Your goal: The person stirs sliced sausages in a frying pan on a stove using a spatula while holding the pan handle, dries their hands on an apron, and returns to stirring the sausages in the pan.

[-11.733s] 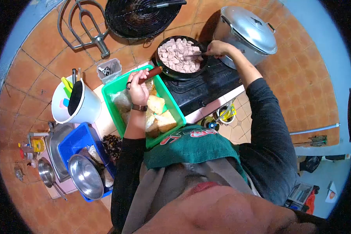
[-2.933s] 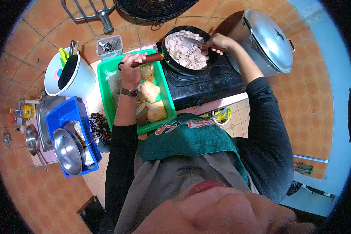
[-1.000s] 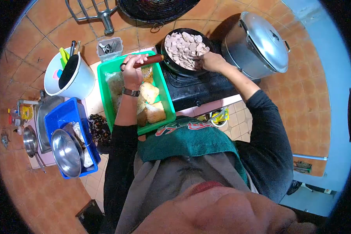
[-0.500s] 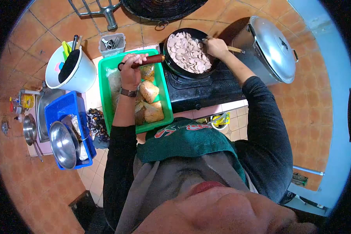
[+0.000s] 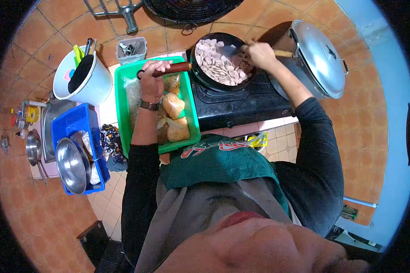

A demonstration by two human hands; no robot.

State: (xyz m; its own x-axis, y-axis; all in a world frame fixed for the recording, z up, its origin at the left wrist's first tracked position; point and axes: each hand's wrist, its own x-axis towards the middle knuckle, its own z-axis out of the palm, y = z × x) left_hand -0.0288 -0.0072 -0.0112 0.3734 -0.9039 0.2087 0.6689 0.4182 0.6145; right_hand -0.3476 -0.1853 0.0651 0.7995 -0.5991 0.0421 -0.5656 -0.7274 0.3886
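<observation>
A black frying pan (image 5: 200,78) full of pale, round slices (image 5: 215,63) rests on the black stove (image 5: 241,109). My left hand (image 5: 153,75) is closed around the pan's brown handle (image 5: 175,69), above the green tray. At the pan's right side, my right hand (image 5: 261,55) grips a spatula with a wooden handle (image 5: 283,53). The spatula's dark blade (image 5: 228,51) is among the slices at the far side of the pan, a little blurred by motion.
The green tray (image 5: 120,98) with filled plastic bags stands left of the stove. A large lidded pot (image 5: 321,59) is close by my right hand. Further left are a white bucket (image 5: 102,86), a blue basin (image 5: 93,120) holding a metal bowl (image 5: 70,166), and a small utensil box (image 5: 132,50).
My right hand has moved slightly right and toward me with the spatula, and the slices have shifted in the pan. My left hand stays on the pan handle.
</observation>
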